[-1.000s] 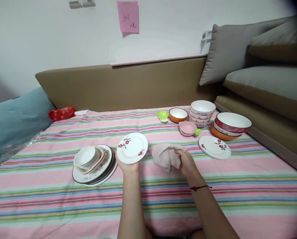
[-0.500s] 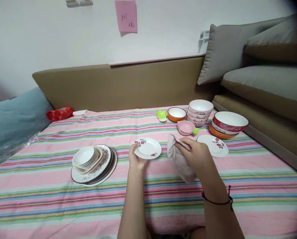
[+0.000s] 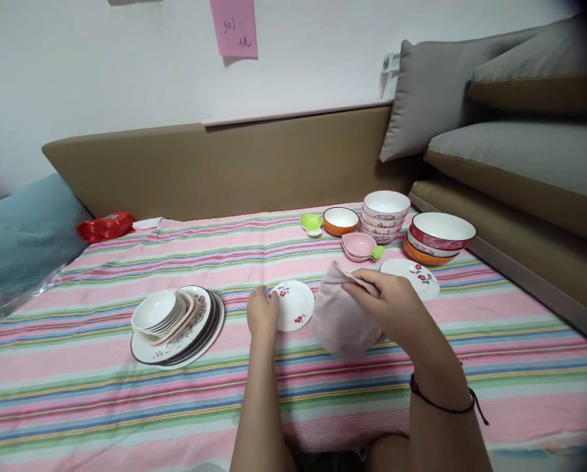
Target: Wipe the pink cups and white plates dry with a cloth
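Note:
My left hand (image 3: 264, 314) grips the left edge of a small white plate (image 3: 296, 305) with red flowers, its thumb over the rim. The plate is tipped so that its upper face shows. Bunched between the fingers and thumb of my right hand (image 3: 384, 298) is a pale pink cloth (image 3: 340, 321), which hangs down just right of the plate. Behind the right hand, a flowered white plate (image 3: 411, 276) lies on the striped cloth (image 3: 175, 406).
To the left, small white bowls (image 3: 156, 311) sit on a stack of plates (image 3: 208, 331). Farther back stand pink dishes (image 3: 359, 246), a green dish (image 3: 312, 224), an orange bowl (image 3: 341, 221), stacked red-rimmed bowls (image 3: 384, 219) and larger bowls (image 3: 443, 233). Cushions (image 3: 519, 151) rise at right.
My left hand has turned over, from beneath the plate to its left edge, and the plate has tilted. The pink cloth has swung and spread to the left in my right hand.

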The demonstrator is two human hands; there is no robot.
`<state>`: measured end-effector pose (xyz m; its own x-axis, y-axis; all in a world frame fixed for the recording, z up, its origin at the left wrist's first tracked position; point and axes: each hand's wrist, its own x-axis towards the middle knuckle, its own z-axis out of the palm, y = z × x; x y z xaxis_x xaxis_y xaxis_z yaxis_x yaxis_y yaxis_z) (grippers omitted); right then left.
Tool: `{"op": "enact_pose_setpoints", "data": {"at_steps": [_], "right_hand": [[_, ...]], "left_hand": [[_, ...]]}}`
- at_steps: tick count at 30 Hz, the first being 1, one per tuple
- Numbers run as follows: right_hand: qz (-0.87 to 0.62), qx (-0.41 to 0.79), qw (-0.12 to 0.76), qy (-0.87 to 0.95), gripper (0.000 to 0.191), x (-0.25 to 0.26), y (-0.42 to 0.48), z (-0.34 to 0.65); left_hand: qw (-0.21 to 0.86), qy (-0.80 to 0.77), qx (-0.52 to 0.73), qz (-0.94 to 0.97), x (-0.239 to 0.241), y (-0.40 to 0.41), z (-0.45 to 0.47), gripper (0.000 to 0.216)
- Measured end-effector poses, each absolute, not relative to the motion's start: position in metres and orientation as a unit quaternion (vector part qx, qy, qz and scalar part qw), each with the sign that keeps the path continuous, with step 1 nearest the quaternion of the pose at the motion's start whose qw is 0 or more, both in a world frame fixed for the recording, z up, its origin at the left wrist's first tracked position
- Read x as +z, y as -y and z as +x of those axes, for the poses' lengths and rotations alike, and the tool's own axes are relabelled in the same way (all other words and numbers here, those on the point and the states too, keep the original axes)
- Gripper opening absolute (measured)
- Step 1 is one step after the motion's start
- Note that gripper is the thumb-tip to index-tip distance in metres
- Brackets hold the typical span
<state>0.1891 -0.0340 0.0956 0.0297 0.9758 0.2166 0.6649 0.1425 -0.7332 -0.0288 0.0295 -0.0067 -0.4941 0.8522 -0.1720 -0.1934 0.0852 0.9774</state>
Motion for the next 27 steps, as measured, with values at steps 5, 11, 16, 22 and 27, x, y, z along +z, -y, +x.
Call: {"op": "enact_pose_setpoints", "data": {"at_steps": [5, 11, 16, 22, 27], "right_hand": [[-0.545, 0.357, 0.453, 0.608, 0.028, 0.095, 0.034, 0.194], [-0.692, 0.29, 0.402, 0.524, 0.03, 0.03, 0.011, 0.233], [-0.833, 0.207, 0.243, 0.452, 0.039, -0.012, 0.012, 0.271], [-0.835, 0.258, 0.213, 0.437, 0.036, -0.007, 0.02, 0.282], [-0.815, 0.279, 0.227, 0.455, 0.032, -0.002, 0.023, 0.284]], "left_hand": [[0.643, -0.409, 0.547, 0.346, 0.017, -0.017, 0.003, 0.031], [0.773, -0.402, 0.337, 0.358, 0.005, -0.009, 0.031, 0.029], [0.629, -0.533, 0.359, 0.437, -0.012, -0.007, 0.036, 0.028], [0.456, -0.381, 0.316, 0.74, -0.007, 0.014, 0.044, 0.059], [0.342, -0.323, 0.245, 0.848, 0.001, 0.018, 0.048, 0.034]]}}
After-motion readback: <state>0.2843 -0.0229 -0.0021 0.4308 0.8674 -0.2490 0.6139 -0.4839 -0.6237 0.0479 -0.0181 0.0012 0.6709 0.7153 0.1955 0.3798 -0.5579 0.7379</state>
